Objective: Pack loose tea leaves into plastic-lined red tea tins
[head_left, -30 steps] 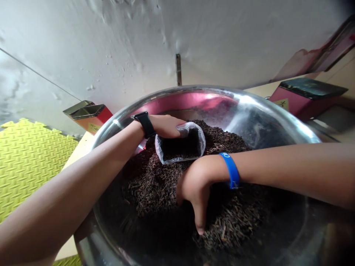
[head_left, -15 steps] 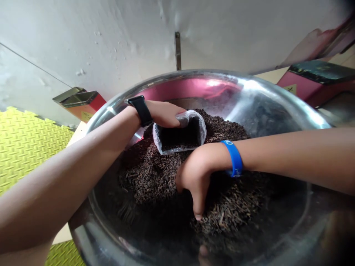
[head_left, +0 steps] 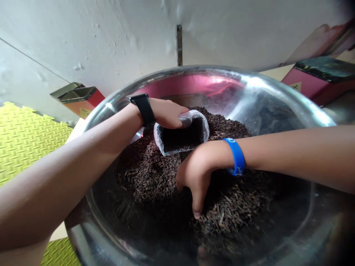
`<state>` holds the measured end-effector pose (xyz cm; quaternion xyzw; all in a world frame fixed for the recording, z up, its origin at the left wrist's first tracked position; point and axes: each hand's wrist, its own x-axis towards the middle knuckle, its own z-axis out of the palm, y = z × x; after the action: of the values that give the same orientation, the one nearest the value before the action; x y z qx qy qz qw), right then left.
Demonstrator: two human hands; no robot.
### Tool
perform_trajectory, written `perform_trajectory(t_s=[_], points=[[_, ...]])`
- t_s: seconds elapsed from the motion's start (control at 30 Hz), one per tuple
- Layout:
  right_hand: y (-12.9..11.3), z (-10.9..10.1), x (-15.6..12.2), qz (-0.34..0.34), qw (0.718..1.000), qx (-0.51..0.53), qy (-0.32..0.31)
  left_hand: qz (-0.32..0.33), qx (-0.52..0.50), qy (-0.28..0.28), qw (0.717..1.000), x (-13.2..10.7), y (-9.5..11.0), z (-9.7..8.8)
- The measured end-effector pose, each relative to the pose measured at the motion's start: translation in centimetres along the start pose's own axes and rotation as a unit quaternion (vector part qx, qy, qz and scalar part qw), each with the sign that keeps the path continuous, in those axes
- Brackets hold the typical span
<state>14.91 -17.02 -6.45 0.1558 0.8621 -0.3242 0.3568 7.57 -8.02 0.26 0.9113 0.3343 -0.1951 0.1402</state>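
Observation:
A large stainless steel basin [head_left: 199,68] is heaped with dark, twisted dried tea leaves [head_left: 146,173]. My left hand [head_left: 166,113], with a black watch [head_left: 143,108] on its wrist, grips the rim of a clear plastic bag [head_left: 180,136]. The bag's mouth gapes open, it lies on its side on the heap, and dark leaves fill it. My right hand [head_left: 195,181], with a blue wristband [head_left: 237,157], sits right beside the bag. Its fingers curl down into the leaves, and most of them are hidden there.
A red and gold tin [head_left: 77,99] stands beyond the basin on the left, and a pink box with a dark lid [head_left: 321,79] on the right. A yellow-green foam mat [head_left: 27,147] lies at left, below a white wall [head_left: 83,37] with a metal bracket [head_left: 179,44].
The whole scene has shifted up in view as my head moved. My hands, the bag and the leaves keep nearly the same places in the basin.

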Motion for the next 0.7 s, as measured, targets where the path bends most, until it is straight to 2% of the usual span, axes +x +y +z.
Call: perform_trajectory(t_s=[0.13,0.33,0.57,0.7], points=[[-0.4,-0.2,-0.5,0.011,1.0,0.0,0.003,0.008,0.057,0.013,0.998,-0.1,0.2,0.0],[-0.5,-0.2,-0.8,0.006,1.0,-0.011,0.019,0.022,0.087,0.023,0.996,-0.1,0.4,0.1],[-0.2,-0.7,-1.8,0.032,0.989,-0.113,0.085,0.033,0.096,0.029,0.994,-0.1,0.6,0.2],[-0.8,-0.8,-3.1,0.042,0.988,-0.109,0.102,0.038,0.098,0.028,0.994,0.0,0.5,0.2]])
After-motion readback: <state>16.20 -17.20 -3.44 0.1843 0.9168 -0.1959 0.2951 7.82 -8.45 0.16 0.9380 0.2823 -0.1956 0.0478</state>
